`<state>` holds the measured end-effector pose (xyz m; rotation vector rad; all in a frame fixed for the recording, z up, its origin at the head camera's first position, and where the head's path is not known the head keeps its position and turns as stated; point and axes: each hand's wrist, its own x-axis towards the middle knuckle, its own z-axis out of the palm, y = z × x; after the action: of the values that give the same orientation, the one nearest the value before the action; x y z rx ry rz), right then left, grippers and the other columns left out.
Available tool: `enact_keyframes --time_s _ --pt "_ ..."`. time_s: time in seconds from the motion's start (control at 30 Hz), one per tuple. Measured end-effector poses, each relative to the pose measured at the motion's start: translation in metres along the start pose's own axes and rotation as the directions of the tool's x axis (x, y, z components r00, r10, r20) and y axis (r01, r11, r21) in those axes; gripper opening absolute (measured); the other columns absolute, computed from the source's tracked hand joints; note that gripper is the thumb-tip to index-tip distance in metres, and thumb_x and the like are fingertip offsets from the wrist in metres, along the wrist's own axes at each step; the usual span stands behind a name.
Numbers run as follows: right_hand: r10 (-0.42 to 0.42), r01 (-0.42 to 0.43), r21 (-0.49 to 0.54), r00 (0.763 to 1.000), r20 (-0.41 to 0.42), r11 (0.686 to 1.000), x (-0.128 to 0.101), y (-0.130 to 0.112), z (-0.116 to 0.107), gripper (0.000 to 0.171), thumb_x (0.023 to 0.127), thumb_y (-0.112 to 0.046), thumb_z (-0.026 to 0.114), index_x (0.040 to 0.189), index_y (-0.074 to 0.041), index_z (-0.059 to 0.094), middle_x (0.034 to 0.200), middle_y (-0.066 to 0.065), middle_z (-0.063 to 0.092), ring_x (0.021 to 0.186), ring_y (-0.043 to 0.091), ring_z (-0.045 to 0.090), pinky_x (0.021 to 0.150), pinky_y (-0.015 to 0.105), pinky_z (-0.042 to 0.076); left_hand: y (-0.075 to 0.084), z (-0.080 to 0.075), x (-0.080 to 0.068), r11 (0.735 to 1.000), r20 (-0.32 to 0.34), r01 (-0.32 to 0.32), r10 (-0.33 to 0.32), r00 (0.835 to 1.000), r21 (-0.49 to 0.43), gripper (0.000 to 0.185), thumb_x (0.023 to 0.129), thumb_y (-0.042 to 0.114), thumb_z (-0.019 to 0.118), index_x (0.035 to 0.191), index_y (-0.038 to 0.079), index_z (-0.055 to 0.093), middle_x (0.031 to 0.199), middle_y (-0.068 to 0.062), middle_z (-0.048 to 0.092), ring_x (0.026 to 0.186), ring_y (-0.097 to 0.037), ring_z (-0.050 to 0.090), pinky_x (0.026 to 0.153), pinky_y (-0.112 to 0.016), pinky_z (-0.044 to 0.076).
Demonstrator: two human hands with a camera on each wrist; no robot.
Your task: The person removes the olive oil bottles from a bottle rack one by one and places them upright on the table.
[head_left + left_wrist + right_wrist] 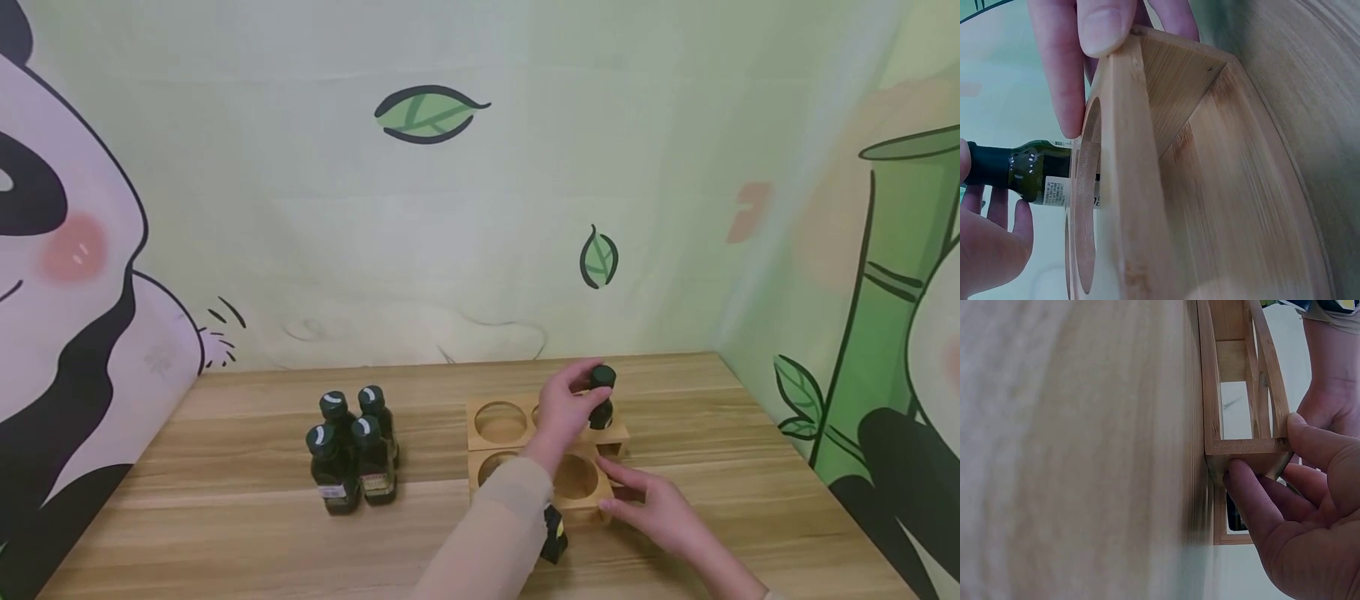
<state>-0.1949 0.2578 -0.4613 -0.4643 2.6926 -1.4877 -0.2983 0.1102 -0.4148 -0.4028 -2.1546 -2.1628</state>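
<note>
My left hand (564, 408) grips a dark green glass bottle (601, 415) with a black cap around its neck. The bottle is upright at the back right hole of a wooden bottle rack (471, 437); its label shows in the left wrist view, where the rack (1129, 187) hides its lower part. My right hand (654, 510) pinches the rack's front right corner, thumb on the top edge and fingers against the side panel in the right wrist view. Further round holes in the rack hold nothing; my left forearm covers part of the front row.
Several dark capped bottles (375, 454) stand in a tight group on the wooden table (225, 500), left of the rack. A printed cloth wall (300, 250) rises behind the table's back edge. A small black device (554, 537) is at my left wrist.
</note>
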Motion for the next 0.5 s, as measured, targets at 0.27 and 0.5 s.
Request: enact_keyframes --time_s 0.27,0.5 --pt "-0.015 0.014 -0.014 1.0 -0.009 1.0 -0.0009 -0.0004 -0.0002 0.056 0.09 -0.016 0.074 0.137 0.006 0.053 0.138 0.03 0.05 0.106 0.034 0.066 0.083 0.029 0.056 -0.0048 -0.0014 -0.001 1.0 -0.031 -0.019 0.018 0.999 -0.025 0.033 0.085 0.004 0.077 0.116 0.015 0.074 0.108 -0.002 0.071 0.098 -0.016 0.066 0.076 -0.028 0.056" --pt "-0.017 0.017 -0.014 1.0 -0.024 1.0 -0.001 -0.0035 0.0004 0.056 0.089 -0.015 0.075 0.136 0.007 0.054 0.138 0.031 0.05 0.106 0.036 0.065 0.084 0.029 0.056 -0.001 -0.0034 -0.0004 0.995 -0.033 -0.025 0.022 0.999 -0.094 0.034 0.087 0.004 0.075 0.119 0.014 0.072 0.108 -0.004 0.071 0.093 -0.018 0.067 0.07 -0.029 0.055"
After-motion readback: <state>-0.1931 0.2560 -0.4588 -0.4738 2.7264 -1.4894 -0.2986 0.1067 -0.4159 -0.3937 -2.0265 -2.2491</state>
